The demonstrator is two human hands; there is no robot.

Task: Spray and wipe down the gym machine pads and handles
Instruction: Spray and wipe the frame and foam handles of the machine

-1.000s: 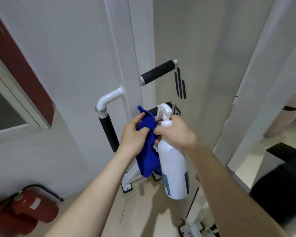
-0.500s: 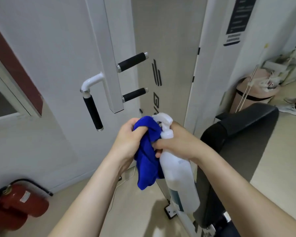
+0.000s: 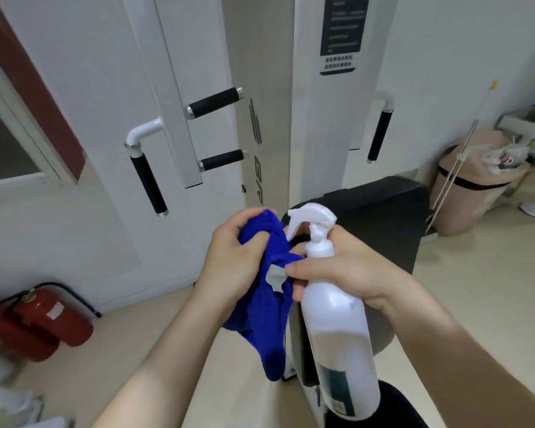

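White walls and the white frame (image 3: pixel 179 125) of a gym machine fill the head view, with a pale floor (image 3: pixel 482 288) below.

The left hand (image 3: pixel 232 264) grips a blue cloth (image 3: pixel 269 322). Its fingers are curled into the bunched top, and the rest of the cloth hangs down below the hand. The right hand (image 3: pixel 349 270) is just beside it, wrapped round the neck of a white spray bottle (image 3: pixel 340 344). The thumb lies against the cloth next to a small pale tag. The bottle tilts, with its nozzle above the hand pointing toward the left hand and its base hanging lower, nearer the camera. The two hands are close together, with the cloth between them.

Above the left hand, two short black handles stick out of the frame, an upper handle (image 3: pixel 214 102) and a lower handle (image 3: pixel 223 160). Left of them a long black handle (image 3: pixel 149 183) hangs from a white elbow tube. Above the right hand another black handle (image 3: pixel 379 135) hangs upright. A dark label (image 3: pixel 342 26) sits higher on the same column, its print too blurred to read.

Directly behind both hands is the machine's black pad (image 3: pixel 383 217); neither hand touches it, and neither does the cloth.

Far to the left of the left hand, low on the floor, a red fire extinguisher (image 3: pixel 40 322) lies by the wall. Off to the right of the right hand stands a pink bin (image 3: pixel 470 183) with a black band, and a thin pole leans against it.
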